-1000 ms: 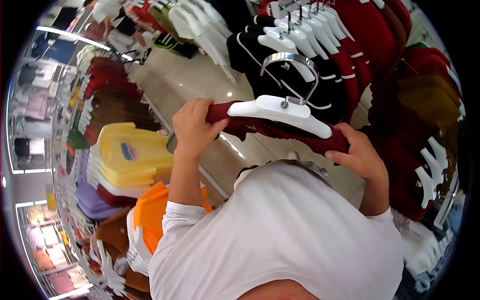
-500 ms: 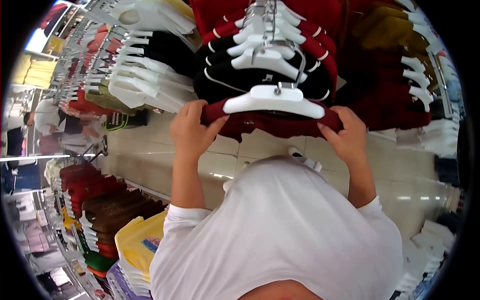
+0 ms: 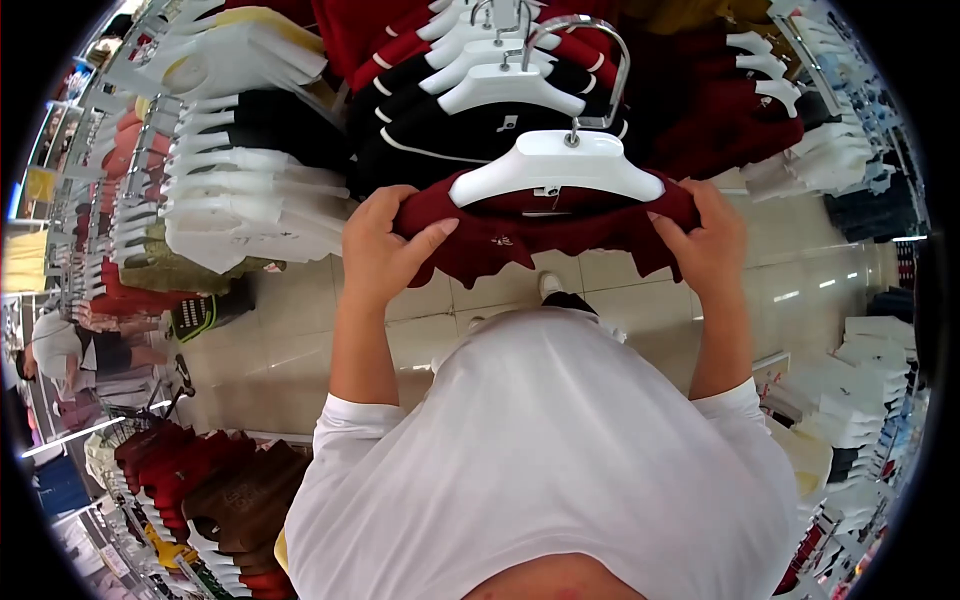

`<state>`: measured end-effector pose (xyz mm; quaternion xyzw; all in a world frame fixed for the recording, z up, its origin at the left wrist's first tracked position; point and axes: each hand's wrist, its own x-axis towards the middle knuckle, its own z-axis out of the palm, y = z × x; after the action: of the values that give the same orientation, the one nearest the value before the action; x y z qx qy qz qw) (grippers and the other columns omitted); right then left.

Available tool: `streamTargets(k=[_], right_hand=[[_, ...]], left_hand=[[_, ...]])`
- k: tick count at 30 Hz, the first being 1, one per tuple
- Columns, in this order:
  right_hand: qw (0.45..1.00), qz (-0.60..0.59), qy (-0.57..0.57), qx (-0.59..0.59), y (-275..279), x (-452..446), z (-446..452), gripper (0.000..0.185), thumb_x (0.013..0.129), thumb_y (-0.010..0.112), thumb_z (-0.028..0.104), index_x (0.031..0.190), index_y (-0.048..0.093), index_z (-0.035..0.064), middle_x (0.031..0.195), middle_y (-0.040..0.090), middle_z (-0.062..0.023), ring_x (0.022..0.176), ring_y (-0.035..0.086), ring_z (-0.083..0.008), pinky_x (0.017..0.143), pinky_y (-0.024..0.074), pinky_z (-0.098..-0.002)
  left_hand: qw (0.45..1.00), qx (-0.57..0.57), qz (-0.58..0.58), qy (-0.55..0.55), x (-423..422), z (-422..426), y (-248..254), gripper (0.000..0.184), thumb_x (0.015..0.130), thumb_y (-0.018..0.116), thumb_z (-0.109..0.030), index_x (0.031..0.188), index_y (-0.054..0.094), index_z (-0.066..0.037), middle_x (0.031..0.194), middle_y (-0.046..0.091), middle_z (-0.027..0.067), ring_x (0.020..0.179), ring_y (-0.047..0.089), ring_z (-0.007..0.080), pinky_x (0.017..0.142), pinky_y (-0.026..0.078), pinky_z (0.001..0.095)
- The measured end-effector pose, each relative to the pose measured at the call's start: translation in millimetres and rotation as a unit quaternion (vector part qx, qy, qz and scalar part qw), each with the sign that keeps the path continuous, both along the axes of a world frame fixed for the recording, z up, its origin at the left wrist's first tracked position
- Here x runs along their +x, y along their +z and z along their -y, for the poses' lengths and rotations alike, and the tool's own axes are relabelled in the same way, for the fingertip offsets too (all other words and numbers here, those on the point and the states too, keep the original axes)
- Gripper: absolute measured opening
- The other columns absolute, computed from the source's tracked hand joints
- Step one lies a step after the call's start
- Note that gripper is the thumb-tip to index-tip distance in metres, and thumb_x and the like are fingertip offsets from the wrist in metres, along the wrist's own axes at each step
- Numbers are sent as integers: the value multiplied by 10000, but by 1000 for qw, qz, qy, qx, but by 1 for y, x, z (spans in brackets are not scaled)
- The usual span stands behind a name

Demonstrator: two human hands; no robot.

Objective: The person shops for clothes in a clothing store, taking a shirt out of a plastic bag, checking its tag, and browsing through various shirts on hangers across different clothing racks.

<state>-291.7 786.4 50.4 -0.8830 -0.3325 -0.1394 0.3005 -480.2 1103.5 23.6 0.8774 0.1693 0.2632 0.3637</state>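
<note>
A dark red top (image 3: 560,232) with a scalloped edge hangs on a white hanger (image 3: 570,170) in front of my body. My left hand (image 3: 395,250) grips its left shoulder, thumb on the near side. At the opposite shoulder, my right hand (image 3: 708,240) pinches the fabric the same way. The hanger's metal hook (image 3: 620,75) stands up near the rack's front; whether it touches the rail is unclear. Right behind it hang black tops (image 3: 420,125) with pale trim, on white hangers, and red ones farther back.
White tops (image 3: 250,205) hang on a rack to the left, and more dark red tops (image 3: 740,130) to the right. Brown garments (image 3: 245,495) hang at lower left. Tiled floor (image 3: 290,330) lies below. Another person (image 3: 60,345) is at far left.
The hanger with the dark red top has come nearer and tipped, showing its neckline and label. Its hook has shifted right of the rack's front end. Both hands keep their hold; the view has turned.
</note>
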Motion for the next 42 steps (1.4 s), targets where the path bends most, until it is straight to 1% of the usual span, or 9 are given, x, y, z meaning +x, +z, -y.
streamTargets(k=[5,8,11,14,20,23,26,30,42], right_hand=[[1000,21,-17,5,-17,18,13,399,707,829,201,1042,655,72,923,673,-121,836,644,-354,729,515,-430],[999,38,-4,26,-21,24,17,399,679,833,172,1021,652,72,908,669,-112,822,639,-344,714,511,-423],[998,54,24,34,-17,32,25,404,649,833,146,1003,652,72,895,666,-99,810,633,-332,703,507,-415],[996,70,53,33,-17,44,33,401,633,829,133,989,656,70,893,668,-91,812,631,-324,700,506,-410],[995,71,45,58,-25,62,43,400,636,822,109,1003,671,66,927,685,-94,860,644,-329,749,522,-416],[996,68,28,59,-27,71,53,411,639,820,99,1021,674,61,965,688,-110,888,646,-339,781,524,-425],[997,50,8,54,-31,77,65,427,641,818,91,1039,670,52,1004,685,-126,911,642,-350,802,521,-429],[997,56,4,55,-30,83,81,448,644,809,74,1064,658,43,1025,679,-135,928,639,-354,814,518,-425],[990,83,-1,116,-24,84,104,477,673,830,46,1110,642,15,1055,662,-152,958,632,-345,839,511,-386]], left_hand=[[998,37,28,-41,15,13,4,463,720,886,-310,1009,679,-13,879,686,108,780,655,270,714,526,347],[998,-14,38,-56,20,13,7,381,798,837,-301,985,688,-5,867,687,96,764,649,222,710,519,320],[988,-145,25,-55,31,6,1,293,913,734,-279,978,699,5,865,690,81,753,626,168,704,508,294],[964,-251,-64,-66,46,4,8,266,990,634,-246,991,707,10,866,692,76,772,607,135,722,499,274],[990,-124,48,-45,82,16,7,239,965,660,-232,1027,708,-6,973,708,104,877,647,209,802,504,318],[977,168,119,59,102,9,8,269,893,725,-218,1082,695,-29,1074,697,126,992,641,301,872,500,387],[956,272,68,85,116,-4,11,364,829,769,-217,1141,675,-55,1116,681,146,1073,608,359,927,479,428],[961,272,-51,23,128,-11,8,506,824,772,-227,1261,592,-47,1102,676,186,1071,612,384,926,480,455],[956,290,2,38,139,-13,-2,422,782,747,-123,1158,581,-29,985,667,179,944,632,399,819,494,481]])
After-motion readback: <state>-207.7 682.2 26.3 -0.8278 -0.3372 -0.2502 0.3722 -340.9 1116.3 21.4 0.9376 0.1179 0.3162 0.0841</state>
